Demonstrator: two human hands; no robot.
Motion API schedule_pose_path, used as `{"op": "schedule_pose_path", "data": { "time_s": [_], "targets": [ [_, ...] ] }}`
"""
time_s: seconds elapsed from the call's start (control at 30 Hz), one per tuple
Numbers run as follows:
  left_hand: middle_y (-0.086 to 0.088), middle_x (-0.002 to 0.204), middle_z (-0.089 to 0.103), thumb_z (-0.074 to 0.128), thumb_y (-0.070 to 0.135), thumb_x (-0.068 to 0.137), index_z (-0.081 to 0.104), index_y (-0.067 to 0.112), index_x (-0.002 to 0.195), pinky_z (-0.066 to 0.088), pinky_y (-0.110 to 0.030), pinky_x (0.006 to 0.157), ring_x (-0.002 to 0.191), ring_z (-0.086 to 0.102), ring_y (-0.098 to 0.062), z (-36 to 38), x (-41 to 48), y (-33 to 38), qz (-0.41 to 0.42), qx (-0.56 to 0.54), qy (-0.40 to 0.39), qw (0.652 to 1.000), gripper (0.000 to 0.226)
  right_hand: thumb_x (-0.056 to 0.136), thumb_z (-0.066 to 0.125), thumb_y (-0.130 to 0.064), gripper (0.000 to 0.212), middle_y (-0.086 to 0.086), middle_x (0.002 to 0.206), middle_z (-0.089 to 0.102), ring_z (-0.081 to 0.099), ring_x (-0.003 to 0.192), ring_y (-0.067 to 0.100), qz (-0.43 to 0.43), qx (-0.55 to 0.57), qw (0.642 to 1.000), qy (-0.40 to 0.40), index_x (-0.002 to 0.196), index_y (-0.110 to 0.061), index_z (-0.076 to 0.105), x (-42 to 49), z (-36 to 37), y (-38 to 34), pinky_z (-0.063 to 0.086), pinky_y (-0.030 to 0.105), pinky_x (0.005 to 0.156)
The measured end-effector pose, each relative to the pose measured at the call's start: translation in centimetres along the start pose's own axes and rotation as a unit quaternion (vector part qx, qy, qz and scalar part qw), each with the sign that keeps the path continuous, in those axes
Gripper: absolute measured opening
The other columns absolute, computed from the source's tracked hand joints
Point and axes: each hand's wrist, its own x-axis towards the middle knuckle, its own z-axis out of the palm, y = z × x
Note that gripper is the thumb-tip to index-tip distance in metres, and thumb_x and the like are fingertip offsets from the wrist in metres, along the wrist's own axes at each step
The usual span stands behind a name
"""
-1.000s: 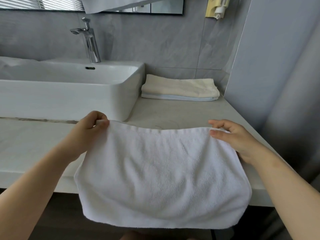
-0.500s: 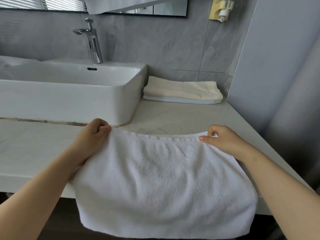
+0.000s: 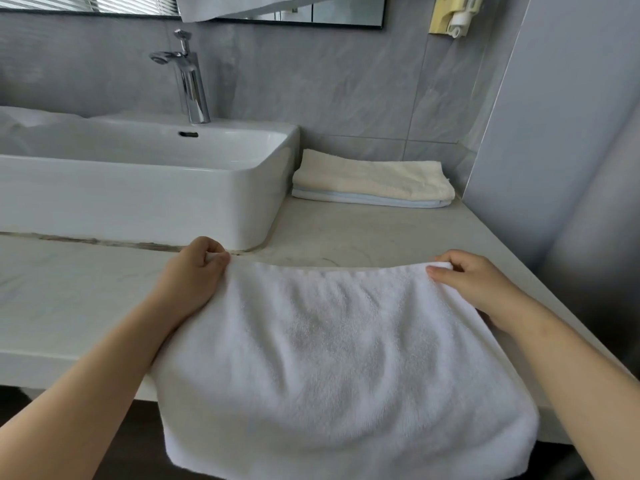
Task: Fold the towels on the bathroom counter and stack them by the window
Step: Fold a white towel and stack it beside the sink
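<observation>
The left hand (image 3: 194,271) pinches the far left corner of a white towel (image 3: 339,368), fingers curled over the edge just in front of the basin (image 3: 145,188). The right hand (image 3: 474,282) grips the far right corner, thumb on top and fingers tucked under the edge. The hands are well apart, and the towel's far edge sags slightly between them. From that edge the towel spreads toward the person across the pale worktop (image 3: 69,299), and its near part hangs over the front edge. Both forearms flank the cloth, the left one lying over its left side. Behind the towel, in the back right corner against the grey tiled wall, lies a stack: a folded cream towel (image 3: 374,178) on a folded pale blue towel (image 3: 363,199), just beside the basin's right end. A chrome tap (image 3: 188,77) stands behind the basin.
</observation>
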Motion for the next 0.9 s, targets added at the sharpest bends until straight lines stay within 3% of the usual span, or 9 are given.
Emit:
{"op": "schedule_pose_path", "data": {
  "time_s": [0.17,0.37,0.5,0.6,0.63,0.7,0.77,0.8,0.9],
  "targets": [
    [0.003,0.078,0.052,0.048,0.015,0.095,0.053,0.009,0.093,0.031,-0.028,0.07,0.085,0.048,-0.022,0.1,0.1,0.0,0.001,0.004,0.01,1.0,0.008,0.085,0.067,-0.013,0.016,0.0,0.072,0.056,0.049,0.069,0.013,-0.018,-0.061,0.998,-0.016,0.071,-0.012,0.059,1.2,1.1,-0.3,0.037,0.024,0.062],
    [0.005,0.077,0.051,0.048,0.015,0.095,0.053,0.01,0.092,0.03,-0.029,0.071,0.085,0.047,-0.022,0.2,0.0,0.1,0.004,-0.005,0.02,1.0,0.007,0.084,0.069,-0.018,0.012,0.0,0.075,0.06,0.051,0.069,0.013,-0.062,-0.078,0.995,0.019,0.074,-0.015,0.062,0.3,1.2,0.5,0.041,0.027,0.068],
    [0.003,0.073,0.052,0.05,0.017,0.095,0.054,0.014,0.086,0.034,-0.029,0.06,0.077,0.049,-0.021,-0.6,-0.8,0.2,0.013,-0.054,-0.001,0.998,0.01,0.087,0.064,-0.014,0.012,0.001,0.077,0.056,0.046,0.064,0.007,-0.091,0.048,0.991,0.089,0.076,-0.015,0.061,-2.1,0.1,-0.1,0.038,0.01,0.054],
    [0.011,0.059,0.046,0.056,0.013,0.092,0.057,0.021,0.07,0.032,-0.018,0.048,0.056,0.041,-0.006,-3.3,-2.0,1.0,0.075,-0.216,-0.052,0.972,0.024,0.087,0.063,-0.012,0.026,-0.012,0.067,0.058,0.048,0.059,0.002,-0.118,0.136,0.978,0.11,0.064,-0.025,0.064,-4.3,-1.0,-1.0,0.039,0.008,0.053],
    [0.013,0.056,0.044,0.059,0.012,0.09,0.058,0.023,0.066,0.029,-0.013,0.045,0.051,0.037,-0.002,-4.5,-2.3,1.4,0.103,-0.273,-0.08,0.953,0.026,0.085,0.066,-0.018,0.027,-0.017,0.062,0.058,0.049,0.057,-0.002,-0.13,0.18,0.97,0.101,0.06,-0.028,0.065,-5.0,-1.5,-1.5,0.041,0.009,0.056],
    [0.014,0.056,0.045,0.065,0.02,0.083,0.06,0.028,0.063,0.029,-0.011,0.045,0.05,0.037,0.0,-6.0,-2.3,1.7,0.148,-0.312,-0.131,0.929,0.022,0.059,0.078,-0.055,0.026,-0.018,0.059,0.059,0.051,0.057,-0.005,-0.142,0.207,0.966,0.056,0.057,-0.032,0.066,-6.1,-2.3,-2.4,0.043,0.01,0.059],
    [0.016,0.058,0.052,0.067,0.034,0.076,0.061,0.031,0.067,0.034,-0.009,0.051,0.054,0.042,0.001,-6.3,-2.3,1.3,0.188,-0.211,-0.13,0.95,0.012,0.028,0.078,-0.075,0.054,-0.015,0.057,0.058,0.051,0.056,-0.003,-0.152,0.168,0.973,0.039,0.057,-0.031,0.066,-6.3,-2.7,-2.5,0.041,0.008,0.055],
    [0.018,0.059,0.053,0.066,0.034,0.077,0.06,0.032,0.068,0.035,-0.008,0.053,0.056,0.044,0.002,-6.2,-2.2,0.8,0.194,-0.184,-0.104,0.958,0.01,0.027,0.078,-0.074,0.055,-0.015,0.057,0.058,0.05,0.056,-0.002,-0.155,0.168,0.972,0.062,0.057,-0.03,0.066,-6.3,-2.9,-2.5,0.041,0.008,0.055],
    [0.018,0.06,0.053,0.063,0.028,0.08,0.061,0.034,0.069,0.035,-0.008,0.053,0.057,0.044,0.002,-6.5,-2.4,0.7,0.188,-0.221,-0.054,0.956,0.013,0.069,0.08,-0.035,0.023,-0.016,0.052,0.054,0.046,0.05,-0.002,-0.156,0.135,0.974,0.094,0.06,-0.024,0.062,-6.1,-3.2,-2.8,0.039,0.01,0.053]
  ]
}}
